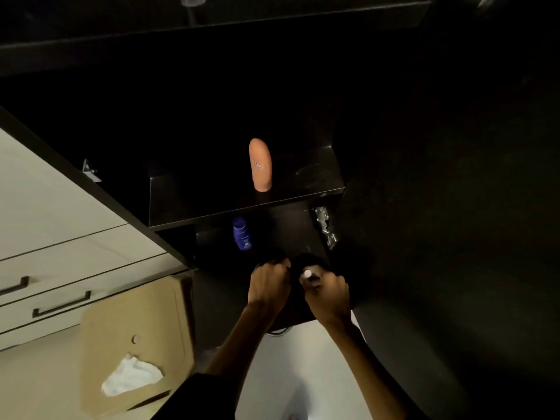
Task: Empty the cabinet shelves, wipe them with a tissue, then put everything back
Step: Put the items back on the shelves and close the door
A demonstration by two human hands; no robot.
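Observation:
An orange bottle (260,165) stands upright on the upper shelf (212,204) of a dark open cabinet. A small blue bottle (241,234) stands on the shelf below it. My left hand (268,286) is curled at the front of the lower shelf, gripping something dark that I cannot make out. My right hand (327,294) is beside it, its fingers curled round a dark object (307,262) with a small pale tip. A crumpled white tissue (131,375) lies on a tan cardboard box (136,313) at the lower left.
Pale drawers with dark handles (60,307) stand to the left. A metal hinge (324,225) is on the cabinet's right wall. An open dark cabinet door (439,207) fills the right side. The floor below my arms is white.

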